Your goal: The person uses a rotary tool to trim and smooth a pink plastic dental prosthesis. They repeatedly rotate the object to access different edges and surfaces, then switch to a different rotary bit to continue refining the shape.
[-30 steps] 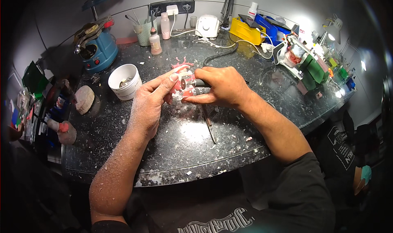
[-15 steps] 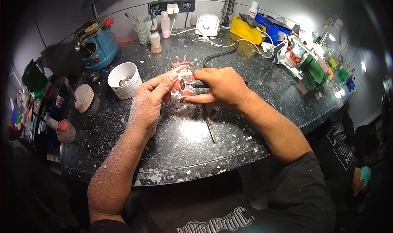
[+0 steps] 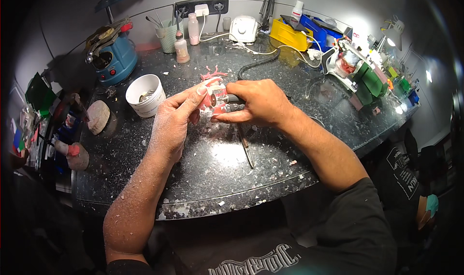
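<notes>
My left hand, dusted with white powder, pinches a pink-and-white denture-like piece above the middle of the bench. Its exact form is partly hidden by my fingers. My right hand is closed round a dark rotary handpiece, thumb stretched beneath the pink piece. A small brown disc on the handpiece's tip sits at the pink piece; whether it touches cannot be made out. Behind my hands lies a branched pink scrap. Below them rests a slim knife with a metal blade.
The dark speckled bench is strewn with shavings. A white tub and plaster lumps stand left, near a blue machine. Bottles, a white control box, a black cord and a yellow bin are behind.
The whole view has shifted very slightly. Both hands keep their hold, and the disc stays at the pink piece with barely any visible movement.
</notes>
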Motion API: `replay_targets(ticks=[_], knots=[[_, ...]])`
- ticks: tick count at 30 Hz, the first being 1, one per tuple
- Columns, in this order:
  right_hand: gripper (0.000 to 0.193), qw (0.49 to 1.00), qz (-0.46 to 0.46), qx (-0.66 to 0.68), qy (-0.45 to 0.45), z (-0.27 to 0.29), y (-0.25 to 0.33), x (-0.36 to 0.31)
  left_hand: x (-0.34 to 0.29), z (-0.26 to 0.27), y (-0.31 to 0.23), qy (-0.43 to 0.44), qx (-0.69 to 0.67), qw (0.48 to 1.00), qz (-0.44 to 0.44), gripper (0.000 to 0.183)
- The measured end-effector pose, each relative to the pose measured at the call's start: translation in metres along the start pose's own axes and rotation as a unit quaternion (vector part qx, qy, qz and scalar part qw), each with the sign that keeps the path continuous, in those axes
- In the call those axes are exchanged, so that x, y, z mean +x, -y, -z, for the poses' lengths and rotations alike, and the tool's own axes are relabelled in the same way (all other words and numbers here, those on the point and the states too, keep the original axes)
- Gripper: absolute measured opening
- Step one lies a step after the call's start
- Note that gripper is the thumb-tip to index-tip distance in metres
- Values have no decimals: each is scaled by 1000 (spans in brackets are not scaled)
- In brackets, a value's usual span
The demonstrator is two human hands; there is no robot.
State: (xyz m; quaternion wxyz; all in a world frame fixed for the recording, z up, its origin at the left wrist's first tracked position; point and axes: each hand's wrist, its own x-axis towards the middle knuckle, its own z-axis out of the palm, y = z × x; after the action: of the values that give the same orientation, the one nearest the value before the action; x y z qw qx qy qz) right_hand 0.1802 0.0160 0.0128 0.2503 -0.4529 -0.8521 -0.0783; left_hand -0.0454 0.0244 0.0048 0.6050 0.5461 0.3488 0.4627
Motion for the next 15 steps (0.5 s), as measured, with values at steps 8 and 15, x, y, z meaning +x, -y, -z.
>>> replay_targets(ticks=[8, 15], knots=[[58, 1000, -7, 6, 6, 2, 2, 0, 0, 2, 0, 15, 5, 1000, 1, 30], [57, 1000, -9, 2, 6, 4, 2, 1, 1, 1, 1, 3, 5, 1000, -5, 36]])
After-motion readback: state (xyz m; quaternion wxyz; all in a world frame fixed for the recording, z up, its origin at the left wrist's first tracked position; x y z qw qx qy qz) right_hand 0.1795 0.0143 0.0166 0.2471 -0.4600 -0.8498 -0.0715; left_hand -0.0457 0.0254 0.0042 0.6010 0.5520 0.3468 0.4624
